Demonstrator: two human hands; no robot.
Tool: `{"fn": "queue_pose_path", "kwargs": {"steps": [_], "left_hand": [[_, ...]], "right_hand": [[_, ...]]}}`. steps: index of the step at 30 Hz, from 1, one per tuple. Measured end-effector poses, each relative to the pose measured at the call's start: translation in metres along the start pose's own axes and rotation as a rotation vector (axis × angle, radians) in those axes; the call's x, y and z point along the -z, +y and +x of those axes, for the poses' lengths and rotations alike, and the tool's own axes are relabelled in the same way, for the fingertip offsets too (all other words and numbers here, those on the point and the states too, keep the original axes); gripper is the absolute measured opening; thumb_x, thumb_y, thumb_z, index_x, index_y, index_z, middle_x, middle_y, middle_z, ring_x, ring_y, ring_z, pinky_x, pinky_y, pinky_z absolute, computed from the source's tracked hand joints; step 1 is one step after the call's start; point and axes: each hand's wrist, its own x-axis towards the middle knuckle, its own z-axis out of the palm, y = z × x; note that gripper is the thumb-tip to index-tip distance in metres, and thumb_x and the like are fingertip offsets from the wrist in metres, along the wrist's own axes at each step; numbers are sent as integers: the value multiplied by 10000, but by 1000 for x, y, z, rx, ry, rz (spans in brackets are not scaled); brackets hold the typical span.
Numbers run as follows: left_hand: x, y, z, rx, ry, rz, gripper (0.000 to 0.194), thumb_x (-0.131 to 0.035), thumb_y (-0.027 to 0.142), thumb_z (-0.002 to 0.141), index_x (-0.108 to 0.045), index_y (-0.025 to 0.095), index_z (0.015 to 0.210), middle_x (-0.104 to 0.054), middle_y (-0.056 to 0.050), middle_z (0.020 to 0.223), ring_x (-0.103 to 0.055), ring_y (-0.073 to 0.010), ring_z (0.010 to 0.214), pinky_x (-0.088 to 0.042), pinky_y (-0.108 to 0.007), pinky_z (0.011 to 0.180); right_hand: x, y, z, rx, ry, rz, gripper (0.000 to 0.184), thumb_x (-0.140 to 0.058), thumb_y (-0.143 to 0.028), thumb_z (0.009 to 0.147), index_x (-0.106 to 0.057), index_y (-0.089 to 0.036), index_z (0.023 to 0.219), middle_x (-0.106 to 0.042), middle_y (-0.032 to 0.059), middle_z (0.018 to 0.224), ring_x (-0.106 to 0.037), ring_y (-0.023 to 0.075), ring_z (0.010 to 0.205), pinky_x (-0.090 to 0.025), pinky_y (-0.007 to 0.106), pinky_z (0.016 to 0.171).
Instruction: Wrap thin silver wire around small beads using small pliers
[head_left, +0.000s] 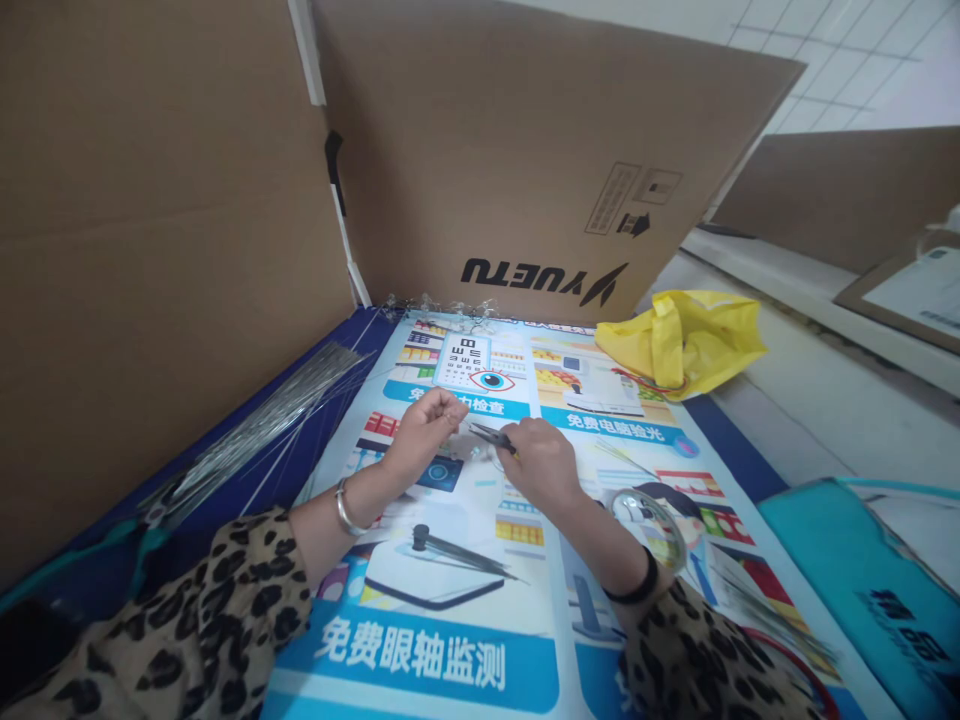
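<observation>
Over the middle of the printed poster, my right hand [544, 465] is closed around a pair of pliers [493, 436], whose jaws point left. My left hand [424, 432] pinches its thumb and fingertips together just left of the jaws; what lies in that pinch is too small to make out. A small clear piece [475, 455], perhaps a bead, shows under the pliers' tips. Close to my right forearm is a round clear dish [649, 525]. Nearer to me on the poster lies a short bundle of dark, thin wires [469, 556].
Tall cardboard panels [525, 150] close off the back and left. A long bundle of silvery wires [262, 430] lies at left, near a green-handled tool [146, 540]. Twisted wire pieces [442, 312] sit along the back. At right are a yellow bag [697, 345] and a teal bag [840, 570].
</observation>
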Motion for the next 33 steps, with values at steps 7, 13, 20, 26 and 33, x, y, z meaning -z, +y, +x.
{"fn": "queue_pose_path", "kwargs": {"steps": [7,13,20,26,33], "left_hand": [[-4,1,-4,-11,-21,52,230,-532,384,807,-460,178,736,-440,50,616,-372,-85,547,-292,-211,519],[-3,-1,-4,-27,-30,57,221,-533,370,813,-461,174,742,-437,46,630,-371,-84,561,-296,-211,524],[-4,-1,-3,-34,-32,42,229,-534,374,813,-458,173,737,-428,49,622,-358,-81,551,-289,-211,517],[-3,0,-3,-39,-30,52,223,-534,370,811,-465,171,738,-442,43,625,-371,-85,558,-292,-213,519],[-3,-1,-3,-32,-41,49,230,-534,383,812,-470,172,745,-442,45,618,-375,-84,553,-293,-207,511]], "right_hand": [[3,-5,-1,-49,-35,-58,129,-507,-278,788,-616,-210,791,-593,25,743,-511,162,757,-294,261,641],[4,-4,1,-47,-59,-72,123,-508,-275,792,-613,-211,789,-601,26,753,-517,160,757,-287,262,629],[7,-6,1,-55,-92,-56,135,-504,-283,796,-613,-203,801,-611,38,759,-522,167,755,-274,260,607],[6,-6,2,-60,-109,-50,137,-491,-278,802,-609,-208,794,-616,36,770,-528,165,764,-274,259,605],[6,-5,2,-69,-145,-54,164,-473,-302,818,-610,-211,813,-614,38,786,-531,168,781,-283,257,606]]}}
